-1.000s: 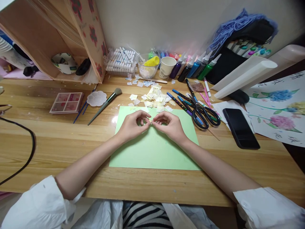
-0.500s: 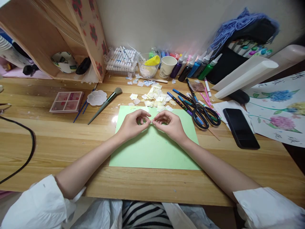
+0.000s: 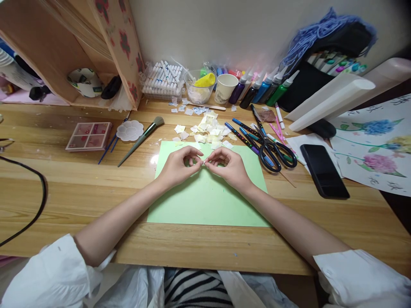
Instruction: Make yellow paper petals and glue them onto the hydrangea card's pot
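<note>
My left hand (image 3: pixel 178 167) and my right hand (image 3: pixel 228 167) meet fingertip to fingertip over a light green paper sheet (image 3: pixel 208 197) on the wooden desk (image 3: pixel 80 192). Between the thumbs and forefingers of both hands is pinched a tiny pale paper piece (image 3: pixel 203 163). Just beyond the sheet lies a heap of small pale yellow and white paper scraps (image 3: pixel 208 130).
Black scissors (image 3: pixel 272 155) and several coloured pens (image 3: pixel 247 134) lie to the right, then a black phone (image 3: pixel 324 171) and a flower painting (image 3: pixel 379 145). A brush (image 3: pixel 141 137), white palette (image 3: pixel 129 131) and pink paint box (image 3: pixel 90 136) lie left. Markers, cups and paint bottles (image 3: pixel 257 92) line the wall.
</note>
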`<act>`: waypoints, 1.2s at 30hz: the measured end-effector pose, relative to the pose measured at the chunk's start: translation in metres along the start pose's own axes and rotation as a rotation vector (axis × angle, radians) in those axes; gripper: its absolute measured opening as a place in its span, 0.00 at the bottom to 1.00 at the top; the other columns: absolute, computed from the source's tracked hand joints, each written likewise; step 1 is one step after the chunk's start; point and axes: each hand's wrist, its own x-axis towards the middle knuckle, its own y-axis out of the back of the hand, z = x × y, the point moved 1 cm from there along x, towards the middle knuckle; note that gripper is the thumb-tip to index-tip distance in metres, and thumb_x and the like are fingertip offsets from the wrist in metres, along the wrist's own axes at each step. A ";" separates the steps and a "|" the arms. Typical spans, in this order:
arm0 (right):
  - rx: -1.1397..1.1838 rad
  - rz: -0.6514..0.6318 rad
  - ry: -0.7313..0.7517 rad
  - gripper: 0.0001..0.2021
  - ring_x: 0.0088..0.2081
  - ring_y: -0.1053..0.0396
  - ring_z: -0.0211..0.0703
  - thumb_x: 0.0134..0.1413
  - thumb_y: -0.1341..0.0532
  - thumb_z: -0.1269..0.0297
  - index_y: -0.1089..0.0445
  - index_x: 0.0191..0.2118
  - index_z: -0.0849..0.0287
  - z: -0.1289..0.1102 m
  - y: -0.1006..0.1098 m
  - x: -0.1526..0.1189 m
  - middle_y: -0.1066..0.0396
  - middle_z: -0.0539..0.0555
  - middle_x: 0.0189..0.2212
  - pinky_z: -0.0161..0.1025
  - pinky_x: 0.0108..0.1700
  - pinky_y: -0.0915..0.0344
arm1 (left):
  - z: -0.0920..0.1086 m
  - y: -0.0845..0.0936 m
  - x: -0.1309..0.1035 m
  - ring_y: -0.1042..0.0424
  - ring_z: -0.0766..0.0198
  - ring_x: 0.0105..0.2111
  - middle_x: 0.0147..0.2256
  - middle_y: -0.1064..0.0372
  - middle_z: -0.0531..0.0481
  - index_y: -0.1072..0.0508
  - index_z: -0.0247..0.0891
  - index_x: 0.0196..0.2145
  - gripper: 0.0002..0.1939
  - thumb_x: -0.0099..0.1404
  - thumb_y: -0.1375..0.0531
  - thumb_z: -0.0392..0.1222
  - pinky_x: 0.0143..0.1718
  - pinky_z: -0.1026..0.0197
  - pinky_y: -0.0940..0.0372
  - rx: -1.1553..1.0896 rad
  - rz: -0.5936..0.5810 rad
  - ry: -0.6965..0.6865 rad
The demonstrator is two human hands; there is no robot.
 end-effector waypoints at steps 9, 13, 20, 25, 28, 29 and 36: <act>0.025 0.006 -0.013 0.16 0.27 0.33 0.37 0.43 0.33 0.59 0.42 0.27 0.57 0.000 0.000 -0.001 0.27 0.52 0.28 0.37 0.32 0.35 | 0.003 0.000 -0.001 0.34 0.69 0.27 0.32 0.28 0.48 0.29 0.35 0.37 0.10 0.56 0.40 0.40 0.29 0.65 0.38 0.014 0.000 -0.020; 0.061 0.009 -0.023 0.17 0.28 0.31 0.37 0.41 0.32 0.60 0.43 0.26 0.56 -0.001 0.001 -0.001 0.27 0.51 0.28 0.37 0.34 0.33 | 0.009 0.000 -0.002 0.33 0.69 0.28 0.33 0.28 0.50 0.29 0.36 0.35 0.09 0.55 0.38 0.39 0.29 0.66 0.38 0.058 0.001 -0.056; 0.153 -0.009 -0.068 0.20 0.30 0.29 0.37 0.37 0.30 0.62 0.45 0.26 0.56 -0.004 0.000 0.000 0.27 0.50 0.27 0.38 0.37 0.31 | 0.017 0.000 -0.006 0.35 0.71 0.26 0.31 0.29 0.53 0.30 0.37 0.34 0.06 0.56 0.40 0.36 0.30 0.66 0.39 0.168 0.022 -0.143; 0.127 -0.004 -0.067 0.21 0.31 0.28 0.38 0.37 0.30 0.58 0.45 0.26 0.56 -0.003 -0.001 -0.001 0.27 0.50 0.27 0.38 0.36 0.30 | 0.017 0.000 -0.006 0.35 0.70 0.26 0.31 0.28 0.52 0.30 0.37 0.35 0.07 0.56 0.41 0.35 0.30 0.66 0.39 0.163 0.021 -0.150; 0.128 -0.001 -0.054 0.21 0.31 0.28 0.38 0.38 0.30 0.58 0.45 0.27 0.56 -0.001 0.000 -0.001 0.27 0.50 0.27 0.37 0.35 0.31 | 0.016 0.001 -0.005 0.35 0.71 0.25 0.31 0.29 0.52 0.30 0.37 0.35 0.07 0.57 0.41 0.35 0.29 0.66 0.39 0.147 0.024 -0.139; 0.126 0.000 -0.052 0.21 0.31 0.28 0.38 0.38 0.30 0.58 0.45 0.27 0.56 -0.001 0.000 -0.001 0.27 0.50 0.27 0.37 0.35 0.31 | 0.016 0.001 -0.005 0.35 0.71 0.25 0.31 0.29 0.52 0.30 0.37 0.35 0.07 0.57 0.41 0.35 0.29 0.66 0.39 0.140 0.025 -0.138; 0.099 0.009 -0.044 0.21 0.31 0.29 0.39 0.38 0.31 0.55 0.46 0.26 0.55 0.001 0.000 0.000 0.29 0.50 0.26 0.38 0.36 0.30 | 0.014 0.000 -0.005 0.34 0.70 0.25 0.30 0.28 0.52 0.31 0.37 0.36 0.07 0.58 0.42 0.36 0.29 0.66 0.38 0.109 0.019 -0.119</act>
